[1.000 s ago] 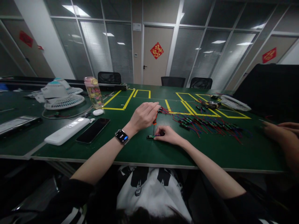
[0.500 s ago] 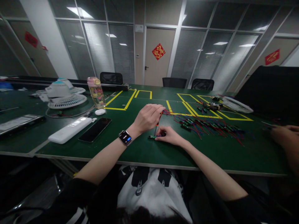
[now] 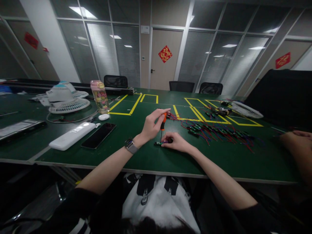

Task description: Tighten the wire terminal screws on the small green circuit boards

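My left hand [image 3: 154,123] grips the orange and black handle of a screwdriver [image 3: 162,126], its thumb and fingers around the top. The screwdriver stands nearly upright, its thin shaft reaching down to a small green circuit board [image 3: 158,143] on the table. My right hand [image 3: 175,141] pinches the right end of that board and steadies it against the table top. Fingers hide part of the board, and the exact spot where the tip meets it is too small to make out.
Several wired circuit boards [image 3: 216,130] lie in a row to the right. A phone [image 3: 98,135], a white power bank [image 3: 72,136], a bottle [image 3: 100,96] and a white fan [image 3: 69,100] stand left. Another person's hand [image 3: 296,143] is at the right edge of the green table [image 3: 146,159].
My left hand has rotated about the screwdriver, its fingers straighter and the watch face turned away. More of the orange handle shows. My right hand and the board have stayed put.
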### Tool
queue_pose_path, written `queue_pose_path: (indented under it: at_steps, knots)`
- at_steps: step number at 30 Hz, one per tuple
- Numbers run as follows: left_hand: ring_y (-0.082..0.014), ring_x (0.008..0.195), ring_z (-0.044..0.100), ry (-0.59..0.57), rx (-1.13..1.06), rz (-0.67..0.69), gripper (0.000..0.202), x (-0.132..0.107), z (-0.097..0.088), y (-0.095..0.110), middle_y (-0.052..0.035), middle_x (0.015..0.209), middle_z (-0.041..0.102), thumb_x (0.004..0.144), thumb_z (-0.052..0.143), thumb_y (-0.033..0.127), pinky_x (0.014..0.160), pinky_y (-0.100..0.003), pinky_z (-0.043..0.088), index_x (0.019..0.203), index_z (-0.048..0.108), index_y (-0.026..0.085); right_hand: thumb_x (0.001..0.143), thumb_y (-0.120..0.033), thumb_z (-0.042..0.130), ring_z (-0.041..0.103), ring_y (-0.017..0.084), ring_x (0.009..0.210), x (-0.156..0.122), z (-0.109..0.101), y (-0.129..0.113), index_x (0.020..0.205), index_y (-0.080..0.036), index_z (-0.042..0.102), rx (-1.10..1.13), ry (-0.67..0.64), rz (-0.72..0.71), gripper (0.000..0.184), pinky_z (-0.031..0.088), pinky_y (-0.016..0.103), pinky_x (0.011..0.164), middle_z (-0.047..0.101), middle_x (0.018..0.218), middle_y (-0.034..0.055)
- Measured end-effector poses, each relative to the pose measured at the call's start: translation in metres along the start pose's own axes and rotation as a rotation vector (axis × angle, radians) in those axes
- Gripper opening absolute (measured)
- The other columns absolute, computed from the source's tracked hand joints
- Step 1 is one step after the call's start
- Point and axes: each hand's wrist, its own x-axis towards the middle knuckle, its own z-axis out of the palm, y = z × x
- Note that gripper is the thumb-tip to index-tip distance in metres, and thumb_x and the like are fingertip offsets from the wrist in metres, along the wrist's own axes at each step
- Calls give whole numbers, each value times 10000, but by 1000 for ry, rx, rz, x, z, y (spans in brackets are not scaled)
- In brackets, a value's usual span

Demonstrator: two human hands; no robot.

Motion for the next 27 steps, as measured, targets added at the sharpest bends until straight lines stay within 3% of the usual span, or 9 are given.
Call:
queue_pose_path:
  at_steps: [4, 7, 12, 15, 19, 24, 27]
  knots:
    - [-131, 835, 596, 77, -36, -128, 209, 1, 1, -3, -46, 921, 641, 902, 564, 263, 774, -274, 491, 1066, 661, 176, 748, -250, 714, 527, 123, 642, 0, 0, 0, 845, -145, 691, -23, 1, -16, 145, 421, 233, 587, 605, 719, 11]
    - [-132, 837, 577, 86, -29, -142, 184, 1, 0, -8, -38, 924, 612, 844, 650, 302, 772, -271, 488, 977, 681, 179, 748, -259, 713, 528, 122, 639, 0, 0, 1, 836, -143, 692, -21, 1, -5, 148, 415, 232, 581, 609, 719, 14]
    - [-154, 1003, 627, -11, -204, -209, 326, 1, 0, -10, -87, 1133, 647, 973, 396, 262, 880, -307, 491, 1222, 596, 193, 741, -275, 720, 513, 116, 606, 1, 1, 4, 796, -136, 681, -9, 18, 11, 155, 395, 233, 564, 612, 688, 10]
    - [-143, 899, 658, 37, -236, -267, 317, 0, 1, -9, -84, 1050, 674, 946, 475, 280, 820, -282, 511, 1216, 589, 161, 736, -288, 728, 507, 112, 600, 1, 2, 4, 782, -138, 679, -18, 21, 11, 164, 390, 231, 562, 629, 699, 12]
    - [-136, 860, 617, 108, -80, -222, 235, -2, 1, -10, -49, 956, 654, 867, 618, 318, 789, -264, 499, 1043, 666, 169, 736, -280, 728, 512, 114, 606, 1, 1, 3, 774, -141, 674, -13, 14, 23, 154, 395, 231, 565, 632, 695, 12]
    - [-156, 1019, 620, 34, -148, -211, 323, -2, 0, -11, -80, 1130, 652, 968, 414, 271, 897, -311, 487, 1213, 611, 198, 737, -273, 724, 518, 117, 616, 0, 0, 2, 777, -139, 670, 11, 9, 25, 150, 408, 236, 579, 630, 700, 11]
    - [-167, 1000, 642, 60, -205, -247, 333, 0, 1, -11, -95, 1126, 673, 954, 443, 269, 888, -322, 500, 1235, 598, 178, 735, -278, 728, 525, 119, 618, 0, 0, 2, 778, -140, 668, 15, 7, 26, 156, 414, 237, 580, 629, 698, 10]
